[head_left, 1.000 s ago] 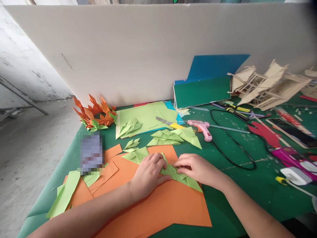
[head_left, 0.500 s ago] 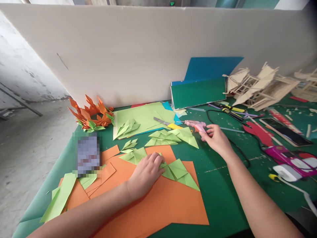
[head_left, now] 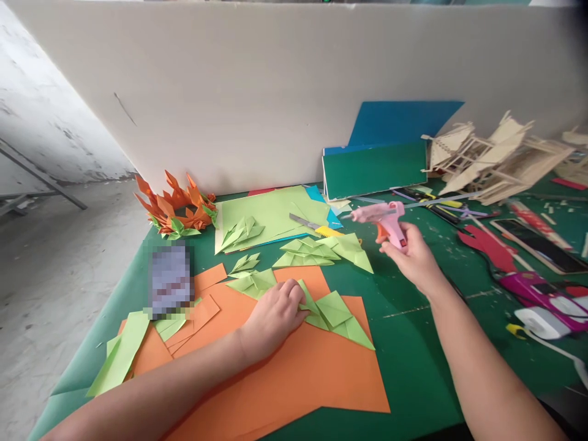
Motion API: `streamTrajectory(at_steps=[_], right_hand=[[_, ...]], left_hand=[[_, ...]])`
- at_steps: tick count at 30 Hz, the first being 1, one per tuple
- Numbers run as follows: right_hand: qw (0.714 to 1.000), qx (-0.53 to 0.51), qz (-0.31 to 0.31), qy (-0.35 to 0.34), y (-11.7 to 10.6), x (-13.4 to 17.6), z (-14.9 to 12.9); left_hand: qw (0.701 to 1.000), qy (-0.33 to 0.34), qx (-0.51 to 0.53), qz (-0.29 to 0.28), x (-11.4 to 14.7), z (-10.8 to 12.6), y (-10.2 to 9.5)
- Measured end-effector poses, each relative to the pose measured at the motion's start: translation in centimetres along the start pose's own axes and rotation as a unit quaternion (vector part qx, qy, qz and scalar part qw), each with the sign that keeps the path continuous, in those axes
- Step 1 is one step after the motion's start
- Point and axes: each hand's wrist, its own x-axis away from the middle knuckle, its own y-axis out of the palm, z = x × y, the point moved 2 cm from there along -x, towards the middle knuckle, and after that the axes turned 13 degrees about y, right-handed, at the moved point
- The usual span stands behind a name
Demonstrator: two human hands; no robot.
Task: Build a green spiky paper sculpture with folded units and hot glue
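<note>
My right hand [head_left: 417, 262] is closed around the handle of a pink glue gun [head_left: 380, 213], held above the table with its nozzle to the left and a clear glue stick out of the back. My left hand [head_left: 274, 313] is closed on a row of folded green paper [head_left: 337, 311] lying on orange paper sheets [head_left: 331, 373]; its fingertips are partly hidden. Just beyond lie more folded green paper pieces [head_left: 305, 251] and a yellow utility knife [head_left: 327, 231] with its blade out, resting partly on light green sheets [head_left: 275, 205].
An orange folded-paper ring [head_left: 179, 211] stands at the left rear. A pixelated block [head_left: 169, 278] covers something left of the orange sheets. Wooden stick models [head_left: 493, 159], a phone [head_left: 542, 245] and a magenta power strip [head_left: 535, 294] lie right. A pale board [head_left: 229, 92] stands behind.
My right hand has lifted the glue gun off the table, raising it and tilting its handle upright. My left hand stays on the green paper. The view has shifted slightly.
</note>
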Motion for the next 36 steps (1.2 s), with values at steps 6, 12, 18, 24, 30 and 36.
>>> streamTrajectory(at_steps=[6,12,18,24,30,36], right_hand=[[0.988,0.014,-0.151,-0.04,0.4,2.9,-2.6],[0.961,0.161,-0.127,-0.184,1.2,4.5,-4.1],[0.938,0.215,-0.151,-0.224,1.6,5.0,-4.2],[0.929,0.224,-0.176,-0.237,1.2,5.6,-5.1],[0.934,0.228,-0.166,-0.219,1.3,6.0,-5.4],[0.929,0.253,-0.136,-0.235,1.9,5.7,-4.9]], left_hand=[[1.0,-0.012,0.002,-0.006,-0.1,0.2,0.0],[1.0,-0.022,0.007,-0.005,-0.2,0.1,0.0],[1.0,-0.023,0.014,0.003,-0.2,0.1,0.0],[0.999,-0.03,0.012,-0.014,-0.3,0.2,-0.1],[0.999,-0.041,0.017,-0.01,-0.3,0.2,-0.1],[0.998,-0.049,0.019,-0.023,-0.4,0.4,-0.2]])
